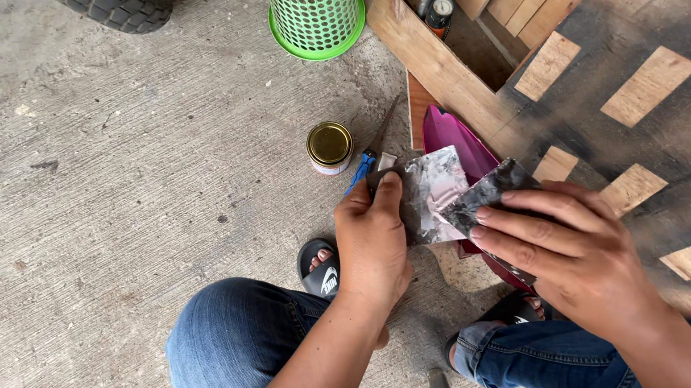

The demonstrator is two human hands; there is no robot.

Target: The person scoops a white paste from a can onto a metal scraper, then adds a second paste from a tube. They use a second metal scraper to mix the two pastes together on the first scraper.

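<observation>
1. A black-sprayed wooden panel [670, 130] with bare rectangles lay at right on the concrete floor [96, 211].
2. The left hand [375, 244] and right hand [566, 253] each pinched an end of a crumpled, grey-stained sheet of sandpaper [444, 189], long axis running left-right, above a magenta tray [454, 134].
3. A gold-lidded jar [330, 147] stood nearby.

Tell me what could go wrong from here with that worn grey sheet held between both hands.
The grey sheet is pinched by the left hand and right hand and already looks creased, so pulling might tear it. The small gold-lidded jar stands close to the left hand on the concrete floor; an elbow swing could tip it. The black-coated wooden panel lies beside the right hand and may smudge it.
</observation>
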